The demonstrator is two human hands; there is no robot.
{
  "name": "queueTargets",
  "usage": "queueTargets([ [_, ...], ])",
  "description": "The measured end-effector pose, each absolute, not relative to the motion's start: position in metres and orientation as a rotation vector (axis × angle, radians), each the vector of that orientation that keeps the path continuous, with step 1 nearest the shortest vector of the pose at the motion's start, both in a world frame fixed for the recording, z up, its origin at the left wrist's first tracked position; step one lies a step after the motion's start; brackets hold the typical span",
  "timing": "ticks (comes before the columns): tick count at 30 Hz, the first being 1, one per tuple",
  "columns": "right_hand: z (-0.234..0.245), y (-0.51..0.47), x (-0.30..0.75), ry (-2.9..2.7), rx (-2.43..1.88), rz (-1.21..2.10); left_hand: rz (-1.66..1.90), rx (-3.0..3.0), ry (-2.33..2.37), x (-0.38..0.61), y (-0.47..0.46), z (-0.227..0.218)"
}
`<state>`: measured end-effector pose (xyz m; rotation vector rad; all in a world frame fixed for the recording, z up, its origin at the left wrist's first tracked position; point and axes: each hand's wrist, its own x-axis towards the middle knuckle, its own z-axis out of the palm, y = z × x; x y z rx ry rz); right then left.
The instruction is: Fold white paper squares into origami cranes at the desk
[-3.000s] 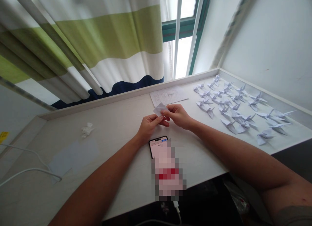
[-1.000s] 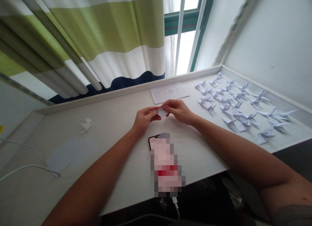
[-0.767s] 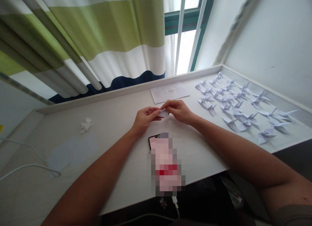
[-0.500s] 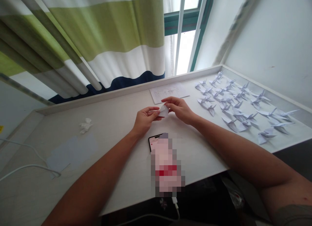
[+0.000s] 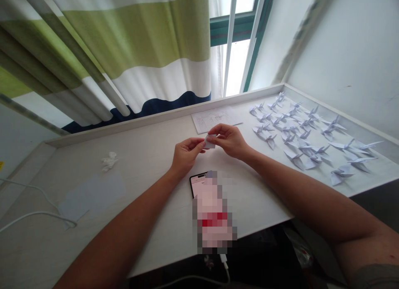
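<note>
A striped curtain [image 5: 134, 39] hangs at far left beside a bright window [image 5: 237, 64]; a pale wall [image 5: 349, 52] rises right of the white desk [image 5: 262, 201].

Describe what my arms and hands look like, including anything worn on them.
Your left hand and right hand are bare, with no glove, ring or watch showing. The left forearm and right forearm are uncovered too. A dull grey-brown sleeve shows at the lower right, on the right arm; no left sleeve is in view.

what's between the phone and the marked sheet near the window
In the head view, the small folded paper, held by the left hand and right hand, is between them.
</note>
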<state>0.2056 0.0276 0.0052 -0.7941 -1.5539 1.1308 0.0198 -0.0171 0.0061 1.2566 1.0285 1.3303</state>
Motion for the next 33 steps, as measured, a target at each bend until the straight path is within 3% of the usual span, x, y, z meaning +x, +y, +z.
queueTargets([
  [33,0.0092,0.0231,0.2053,-1.53,-0.798,1.385,1.292,1.244,1.131,0.0192,-0.0201,0.0083],
])
